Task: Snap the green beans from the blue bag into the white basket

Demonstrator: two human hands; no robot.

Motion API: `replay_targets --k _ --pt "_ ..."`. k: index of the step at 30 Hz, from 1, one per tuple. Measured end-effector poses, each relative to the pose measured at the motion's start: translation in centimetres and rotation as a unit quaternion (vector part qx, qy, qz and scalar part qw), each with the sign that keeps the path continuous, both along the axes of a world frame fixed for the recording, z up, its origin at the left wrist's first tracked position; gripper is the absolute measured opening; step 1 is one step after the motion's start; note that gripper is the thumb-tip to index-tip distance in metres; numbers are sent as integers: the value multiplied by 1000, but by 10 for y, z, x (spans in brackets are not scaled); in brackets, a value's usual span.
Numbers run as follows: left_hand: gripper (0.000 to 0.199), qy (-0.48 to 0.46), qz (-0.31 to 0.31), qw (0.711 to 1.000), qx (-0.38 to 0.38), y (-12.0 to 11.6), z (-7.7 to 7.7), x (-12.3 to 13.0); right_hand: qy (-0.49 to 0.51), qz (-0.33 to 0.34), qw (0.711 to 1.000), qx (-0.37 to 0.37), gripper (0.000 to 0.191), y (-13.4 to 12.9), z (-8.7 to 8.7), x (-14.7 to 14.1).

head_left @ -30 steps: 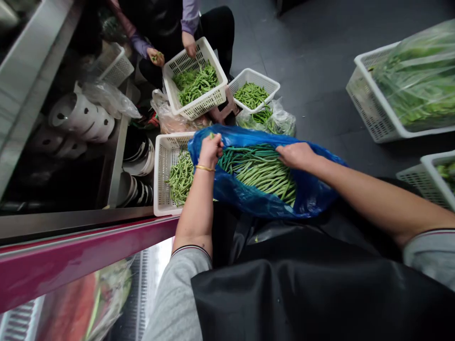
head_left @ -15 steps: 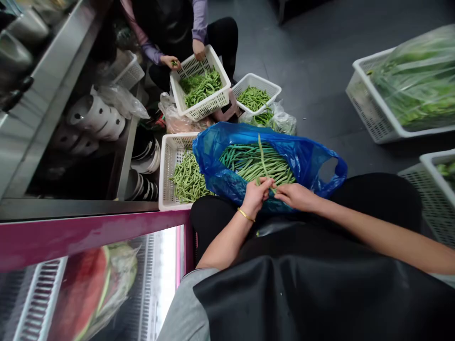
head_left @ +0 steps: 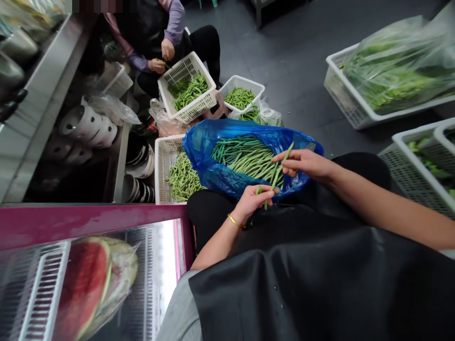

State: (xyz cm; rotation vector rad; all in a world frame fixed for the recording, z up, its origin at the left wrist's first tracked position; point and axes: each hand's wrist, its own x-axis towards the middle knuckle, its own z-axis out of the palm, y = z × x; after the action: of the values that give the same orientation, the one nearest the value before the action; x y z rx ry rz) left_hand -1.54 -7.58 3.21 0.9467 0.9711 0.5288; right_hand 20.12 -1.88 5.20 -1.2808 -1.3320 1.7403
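Note:
A long green bean (head_left: 277, 174) slants up between my hands over the near side of a blue plastic bag (head_left: 220, 182). My left hand (head_left: 253, 201), with a gold bracelet at the wrist, is closed on the bean's lower part and also has a short bean piece at its fingers. Higher up, the fingers of my right hand (head_left: 302, 163) pinch the same bean. Long whole beans (head_left: 249, 158) fill the open bag, which lies at my knees. Left of it, a white basket (head_left: 160, 175) holds short bean pieces (head_left: 181, 177).
Across from me a person's hands (head_left: 161, 57) work above a tilted basket (head_left: 194, 110) of beans. Another bean basket (head_left: 259, 90) stands beside it. Crates of bagged greens (head_left: 366, 121) are at right. A glass-topped cooler (head_left: 145, 265) with cut watermelon lies at lower left.
My right hand has moved up and away from my left, farther along the bean. The bean has tilted to the right. The view has shifted, and the other person's hands have come together.

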Motion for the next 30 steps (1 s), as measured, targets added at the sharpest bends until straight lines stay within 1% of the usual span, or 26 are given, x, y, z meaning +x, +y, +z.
replay_targets --k 2,5,7,11,14,16,18,21,22,23,24,25,27,29,30 --pt "35 3 6 1000 8 0 2 1 29 -32 999 29 36 6 4 -12" --pt "28 1 24 1000 5 3 1 0 46 -51 997 42 33 5 1 -18" --pt "25 -6 32 999 -7 5 -2 -2 44 -70 996 28 35 4 -3 -15" --pt "24 -41 77 995 -46 9 -7 -3 24 -155 988 8 38 9 -9 -3" --pt "22 -67 110 988 -80 10 -11 -2 0 -199 980 24 34 10 -12 1" --pt "22 -76 141 982 -100 11 -16 0 -28 -216 974 55 32 2 -10 0" --pt "21 -70 195 971 -115 15 -25 2 -82 -216 967 109 30 -14 -4 -5" --pt "18 -23 298 945 -130 25 -40 1 -169 -161 953 191 30 -38 10 -14" --pt "18 -9 321 938 -132 28 -43 0 -179 -137 954 198 30 -42 14 -16" --pt "20 -3 326 936 -135 31 -44 -1 -172 -114 960 188 31 -43 16 -18" --pt "22 -10 311 941 -135 32 -43 -2 -150 -96 970 164 32 -41 16 -19" --pt "25 -27 276 951 -135 32 -40 -3 -120 -85 981 131 33 -37 14 -20" --pt "33 -74 164 973 -143 29 -31 -3 -55 -81 993 62 36 -24 5 -20" --pt "42 -111 46 981 -150 24 -20 -1 -11 -89 996 22 38 -13 -5 -20" --pt "44 -119 7 982 -148 21 -15 0 0 -86 996 14 38 -10 -10 -21"
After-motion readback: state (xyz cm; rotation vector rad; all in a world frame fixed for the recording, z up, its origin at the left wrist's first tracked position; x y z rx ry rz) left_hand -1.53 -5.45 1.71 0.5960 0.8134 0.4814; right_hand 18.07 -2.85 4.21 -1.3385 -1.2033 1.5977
